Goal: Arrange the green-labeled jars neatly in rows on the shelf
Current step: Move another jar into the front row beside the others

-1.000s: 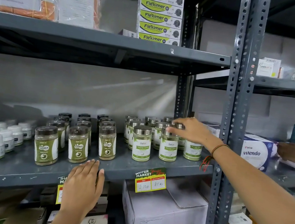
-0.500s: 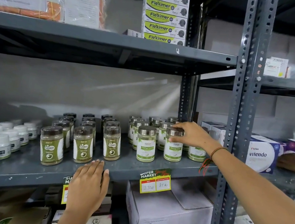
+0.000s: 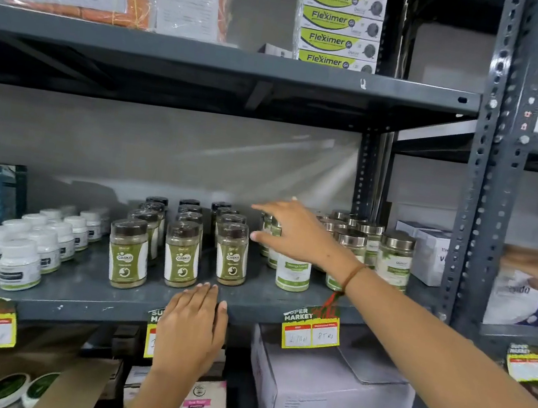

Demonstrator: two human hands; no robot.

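Head view: the right hand [image 3: 294,233], fingers spread and gripping nothing, hovers before the silver-lidded cylindrical green-labeled jars [image 3: 394,263] near the grey metal shelf [image 3: 82,295] right end, while the left hand [image 3: 190,324] lies flat, unclenched, on its front edge.

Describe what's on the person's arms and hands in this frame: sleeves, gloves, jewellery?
Both forearms are bare, with no sleeves in view and no gloves. The right hand has a thin brown cord band around the wrist, with a red-and-green tassel hanging from it. The left hand shows no rings, watch or band. Fingernails look pale and unpainted.
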